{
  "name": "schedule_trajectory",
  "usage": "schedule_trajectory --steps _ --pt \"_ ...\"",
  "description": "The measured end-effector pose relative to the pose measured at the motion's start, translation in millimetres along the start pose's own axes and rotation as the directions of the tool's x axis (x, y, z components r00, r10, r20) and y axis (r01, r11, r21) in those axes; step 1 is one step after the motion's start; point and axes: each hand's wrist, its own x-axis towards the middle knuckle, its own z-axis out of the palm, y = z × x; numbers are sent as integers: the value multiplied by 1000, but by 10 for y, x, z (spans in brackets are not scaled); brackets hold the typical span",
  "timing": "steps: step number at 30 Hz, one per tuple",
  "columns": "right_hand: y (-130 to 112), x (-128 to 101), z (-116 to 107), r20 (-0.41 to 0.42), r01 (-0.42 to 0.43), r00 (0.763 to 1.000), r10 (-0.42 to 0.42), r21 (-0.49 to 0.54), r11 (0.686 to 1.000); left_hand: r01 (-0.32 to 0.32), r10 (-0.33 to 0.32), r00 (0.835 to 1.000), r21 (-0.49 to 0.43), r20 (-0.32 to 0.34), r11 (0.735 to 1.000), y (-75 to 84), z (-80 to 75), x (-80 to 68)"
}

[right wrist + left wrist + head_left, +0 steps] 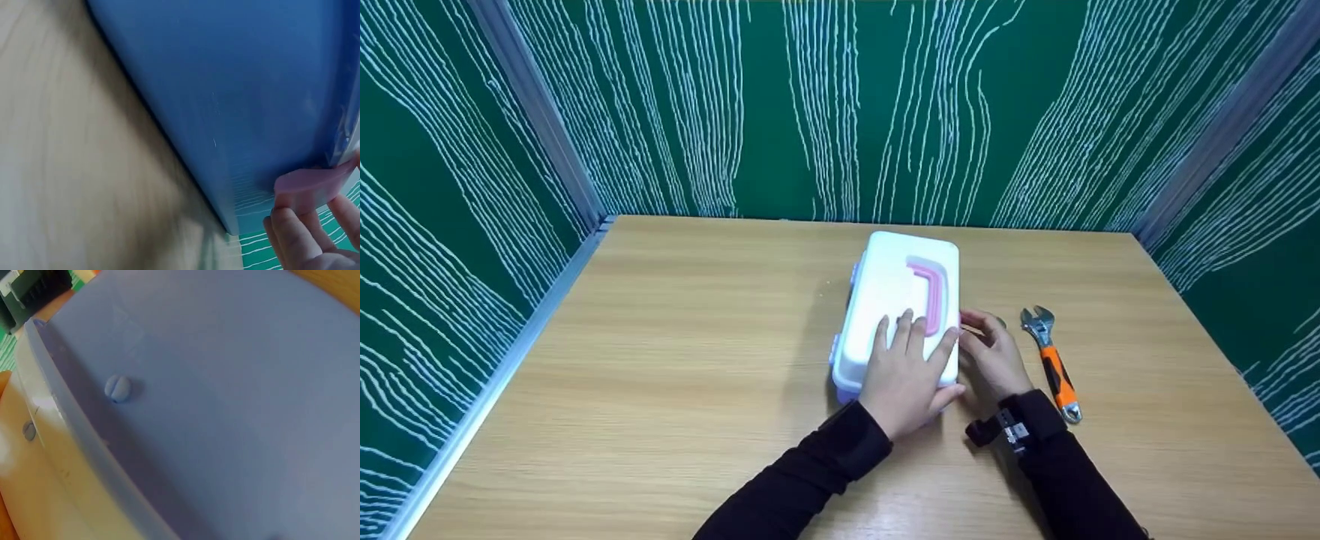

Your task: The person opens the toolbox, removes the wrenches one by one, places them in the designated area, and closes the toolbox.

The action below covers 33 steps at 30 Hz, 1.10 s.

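A storage box with a white lid (pixel 896 262), a blue-purple body (pixel 225 84) and a pink carry handle (pixel 934 300) lies lengthwise on the table, its lid down. My left hand (pixel 904 382) rests on the near part of the lid, fingers spread. At the box's right side, my right hand (pixel 994 356) has its fingers curled at a pink latch (pixel 312 183), gripping its edge in the right wrist view. The left wrist view shows the smooth box end up close, with a small round stud (pixel 118 388) below the lid rim.
An adjustable wrench (pixel 1054 367) with an orange and black grip lies on the wooden table (pixel 660 337), right of my right hand. Green panels (pixel 765 112) with white wavy lines stand along the back and both sides.
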Motion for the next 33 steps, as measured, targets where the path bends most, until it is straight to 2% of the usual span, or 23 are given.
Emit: schedule_trajectory --steps 6,10,15,20,23,28,30,33 --pt "46 -9 -11 20 -25 1000 24 91 995 -6 6 1000 -1 20 1000 8 9 -2" --pt "58 -16 -25 37 -34 999 30 102 994 -9 9 999 6 41 1000 10 7 -6" --pt "30 -10 -25 61 -39 998 33 87 995 -11 15 997 -42 81 999 -7 -17 -1" --pt "-26 0 -33 62 -35 997 37 -33 999 0 18 991 -133 131 991 -51 -73 8" --pt "-72 10 -44 56 -18 998 26 -140 990 14 11 994 -217 112 976 -92 -113 13" --pt "-158 16 -62 56 40 998 -25 -273 961 40 -17 997 -314 76 948 -212 -149 19" --pt "-202 13 -83 66 56 997 -37 -310 949 65 -33 994 -325 102 943 -291 -163 23" --pt "-289 -1 -143 74 91 995 -65 -420 903 124 -74 985 -340 156 932 -435 -190 15"
